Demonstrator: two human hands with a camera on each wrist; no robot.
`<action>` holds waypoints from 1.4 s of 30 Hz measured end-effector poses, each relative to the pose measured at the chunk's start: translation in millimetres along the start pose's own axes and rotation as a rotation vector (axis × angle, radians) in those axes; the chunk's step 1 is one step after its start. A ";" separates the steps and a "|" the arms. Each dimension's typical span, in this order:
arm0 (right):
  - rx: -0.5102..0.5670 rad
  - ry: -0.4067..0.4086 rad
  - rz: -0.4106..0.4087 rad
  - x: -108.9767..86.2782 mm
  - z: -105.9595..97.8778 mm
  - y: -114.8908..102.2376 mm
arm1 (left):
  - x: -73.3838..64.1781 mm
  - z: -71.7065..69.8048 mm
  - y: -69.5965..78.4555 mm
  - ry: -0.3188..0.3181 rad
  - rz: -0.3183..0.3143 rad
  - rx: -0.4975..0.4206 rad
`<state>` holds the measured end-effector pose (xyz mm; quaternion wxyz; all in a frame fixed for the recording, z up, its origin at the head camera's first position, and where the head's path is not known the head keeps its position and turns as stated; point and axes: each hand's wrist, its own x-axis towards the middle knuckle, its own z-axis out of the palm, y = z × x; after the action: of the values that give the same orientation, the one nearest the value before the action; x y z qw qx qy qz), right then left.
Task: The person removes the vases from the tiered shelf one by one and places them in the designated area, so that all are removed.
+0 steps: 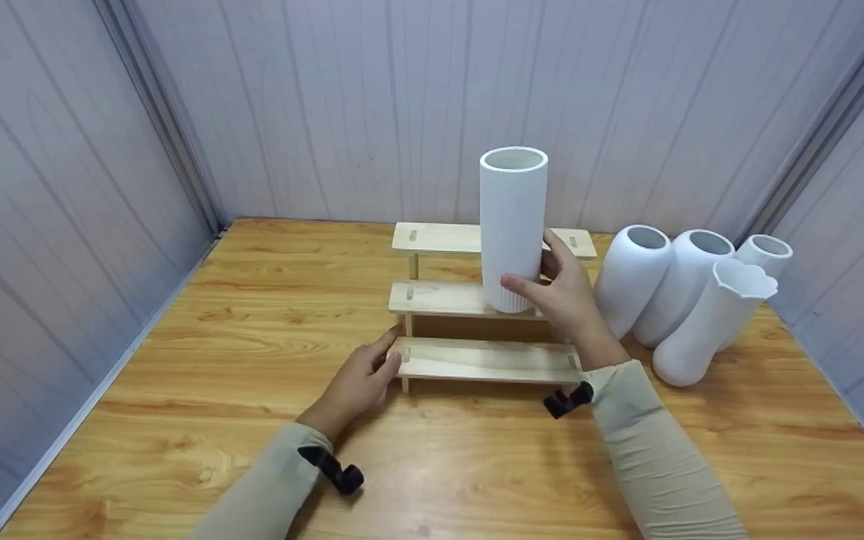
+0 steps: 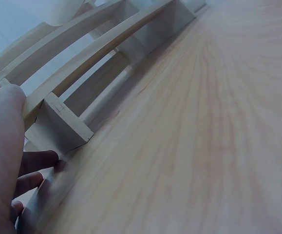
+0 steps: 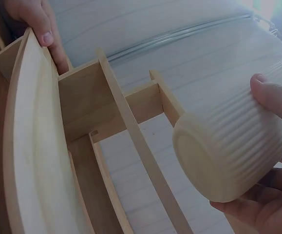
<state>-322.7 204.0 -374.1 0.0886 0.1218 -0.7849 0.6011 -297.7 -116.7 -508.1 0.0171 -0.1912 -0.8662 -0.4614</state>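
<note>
A tall white cylindrical vase with fine vertical ribs (image 1: 513, 217) is held upright by my right hand (image 1: 563, 289), thumb in front and fingers round its far side. The right wrist view shows its flat base (image 3: 199, 158) off the boards, in the air. It hides part of the upper boards of a three-step wooden display stand (image 1: 488, 360). My left hand (image 1: 357, 379) grips the left end of the lowest step. In the left wrist view its thumb (image 2: 11, 95) lies on the board, and the fingers (image 2: 38, 160) are beside the end panel.
Several white vases stand close together right of the stand, among them a fluted-rim vase (image 1: 717, 322) and a rounded vase (image 1: 634, 277). The wood-grain table (image 1: 199, 360) is enclosed by pale panel walls (image 1: 342, 112) at the back and sides.
</note>
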 end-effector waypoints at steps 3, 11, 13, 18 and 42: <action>0.006 0.008 0.005 -3.0 -2.0 1.6 | -0.1 -0.1 1.0 0.004 -0.003 -0.004; -0.012 0.029 -0.036 -13.4 -13.5 5.3 | -0.4 0.9 -2.0 0.008 -0.002 -0.001; -0.013 0.037 -0.052 -17.7 -17.0 6.9 | -1.2 0.5 -2.9 -0.001 0.002 -0.007; 0.034 0.050 -0.055 -27.6 -26.9 10.8 | -1.9 -1.0 -2.8 -0.017 0.002 -0.027; -0.061 0.202 0.001 -72.9 -74.1 32.2 | 1.8 1.1 -3.8 -0.018 0.017 -0.025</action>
<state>-263.3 289.7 -405.2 0.1704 0.0575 -0.7898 0.5864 -300.5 -117.1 -511.3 0.0108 -0.2032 -0.8588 -0.4701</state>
